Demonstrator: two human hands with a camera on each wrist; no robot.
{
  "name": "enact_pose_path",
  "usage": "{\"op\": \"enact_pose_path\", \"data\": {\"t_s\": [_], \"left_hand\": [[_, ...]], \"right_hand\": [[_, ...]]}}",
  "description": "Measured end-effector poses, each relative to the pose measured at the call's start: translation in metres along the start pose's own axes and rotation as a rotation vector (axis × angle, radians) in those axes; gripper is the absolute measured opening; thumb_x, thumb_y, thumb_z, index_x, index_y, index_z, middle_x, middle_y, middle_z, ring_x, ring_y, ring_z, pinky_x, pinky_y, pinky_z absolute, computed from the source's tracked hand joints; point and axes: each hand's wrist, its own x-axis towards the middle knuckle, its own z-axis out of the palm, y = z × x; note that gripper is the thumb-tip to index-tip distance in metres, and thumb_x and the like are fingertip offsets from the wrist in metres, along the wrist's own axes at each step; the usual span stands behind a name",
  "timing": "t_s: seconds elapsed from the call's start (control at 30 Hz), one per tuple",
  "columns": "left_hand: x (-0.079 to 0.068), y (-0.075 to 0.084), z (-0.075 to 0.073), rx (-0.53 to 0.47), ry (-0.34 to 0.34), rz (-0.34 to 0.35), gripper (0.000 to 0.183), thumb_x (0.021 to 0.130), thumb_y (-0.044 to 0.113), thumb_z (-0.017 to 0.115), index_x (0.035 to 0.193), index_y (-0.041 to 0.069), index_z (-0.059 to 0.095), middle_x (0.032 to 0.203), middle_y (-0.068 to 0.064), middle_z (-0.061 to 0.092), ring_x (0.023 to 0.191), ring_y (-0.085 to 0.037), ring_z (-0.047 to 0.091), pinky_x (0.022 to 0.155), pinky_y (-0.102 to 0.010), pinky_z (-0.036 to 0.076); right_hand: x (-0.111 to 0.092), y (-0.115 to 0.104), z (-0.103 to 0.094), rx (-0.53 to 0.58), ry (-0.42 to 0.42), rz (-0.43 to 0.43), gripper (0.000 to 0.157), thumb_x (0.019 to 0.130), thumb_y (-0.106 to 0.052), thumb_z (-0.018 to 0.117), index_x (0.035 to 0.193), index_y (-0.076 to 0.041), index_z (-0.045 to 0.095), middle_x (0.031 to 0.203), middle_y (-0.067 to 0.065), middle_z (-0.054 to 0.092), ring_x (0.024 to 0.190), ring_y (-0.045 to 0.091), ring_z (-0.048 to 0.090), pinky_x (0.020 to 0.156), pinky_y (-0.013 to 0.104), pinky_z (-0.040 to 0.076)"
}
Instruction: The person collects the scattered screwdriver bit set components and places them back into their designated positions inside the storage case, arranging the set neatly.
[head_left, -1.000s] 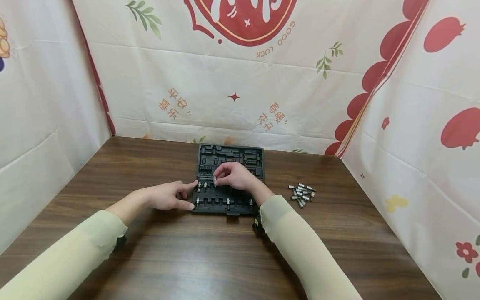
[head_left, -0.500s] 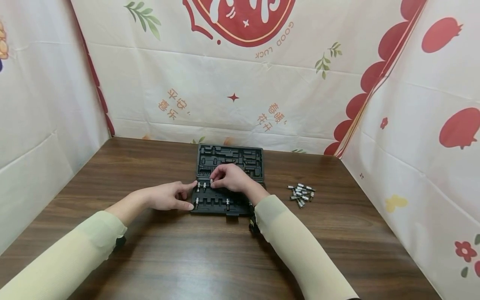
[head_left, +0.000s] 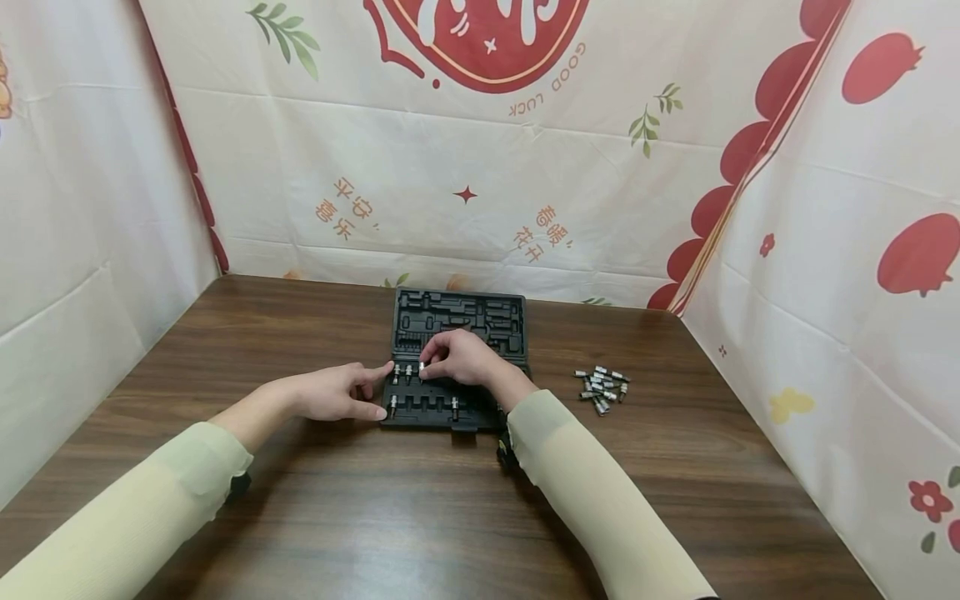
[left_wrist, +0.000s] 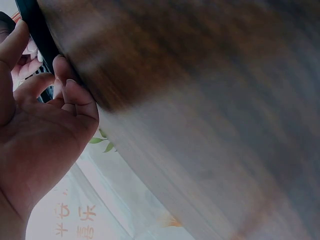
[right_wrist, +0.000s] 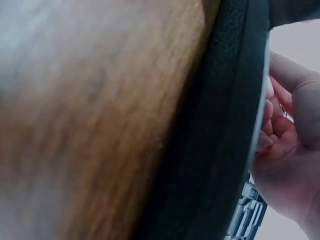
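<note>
A black moulded tool case (head_left: 461,310) lies open on the table in the head view, its lid side toward the back. My right hand (head_left: 467,357) reaches over the near half and pinches a small silver bit socket (head_left: 422,367) between thumb and forefinger, upright in the back row. Left of it stand two more bit sockets (head_left: 408,372); others sit in the front row. My left hand (head_left: 333,392) touches the case's left edge with straight forefinger and thumb, the other fingers curled in. The left wrist view shows those fingers at the dark case edge (left_wrist: 37,30); my right palm hides part of the tray.
A loose pile of bit sockets (head_left: 602,388) lies on the brown wooden table (head_left: 337,517) to the right of the case. Printed cloth (head_left: 450,150) hangs behind the table and along both sides.
My right hand has shifted slightly left and lowered the bit socket into the back row, beside the two standing there. The left hand stays at the case edge.
</note>
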Motion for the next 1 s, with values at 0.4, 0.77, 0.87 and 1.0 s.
{"op": "enact_pose_path", "data": {"t_s": [0.4, 0.77, 0.87, 1.0], "left_hand": [[0.000, 0.002, 0.000, -0.012, -0.001, -0.006, 0.091, 0.104, 0.046, 0.075, 0.174, 0.009, 0.029, 0.124, -0.014, 0.062, 0.104, -0.022, 0.058, 0.091, -0.039, 0.048], [-0.002, 0.004, -0.001, -0.015, -0.010, 0.005, 0.091, 0.105, 0.044, 0.074, 0.174, 0.007, 0.028, 0.122, -0.014, 0.062, 0.100, -0.021, 0.057, 0.088, -0.038, 0.047], [-0.002, 0.005, -0.001, -0.016, -0.008, 0.013, 0.091, 0.105, 0.043, 0.075, 0.174, 0.006, 0.028, 0.121, -0.013, 0.062, 0.100, -0.021, 0.057, 0.088, -0.037, 0.047], [-0.002, 0.005, -0.001, -0.016, -0.007, 0.012, 0.091, 0.105, 0.043, 0.075, 0.174, 0.006, 0.028, 0.121, -0.013, 0.062, 0.100, -0.020, 0.056, 0.089, -0.037, 0.047]], "right_hand": [[-0.003, 0.004, -0.004, 0.058, 0.046, -0.037, 0.017, 0.101, -0.025, 0.083, 0.116, -0.017, 0.081, 0.104, 0.000, 0.074, 0.092, 0.016, 0.065, 0.087, 0.035, 0.054], [0.003, 0.008, -0.010, -0.210, 0.002, -0.057, 0.047, 0.101, -0.049, 0.080, 0.143, -0.028, 0.073, 0.155, 0.005, 0.057, 0.141, 0.031, 0.044, 0.129, 0.061, 0.025], [0.004, 0.008, -0.010, -0.213, 0.003, -0.050, 0.047, 0.101, -0.049, 0.080, 0.142, -0.027, 0.074, 0.152, 0.004, 0.059, 0.138, 0.030, 0.046, 0.128, 0.058, 0.029], [0.004, 0.006, -0.009, -0.219, 0.007, -0.039, 0.046, 0.100, -0.048, 0.081, 0.141, -0.026, 0.074, 0.144, 0.003, 0.063, 0.132, 0.028, 0.048, 0.123, 0.054, 0.036]]}}
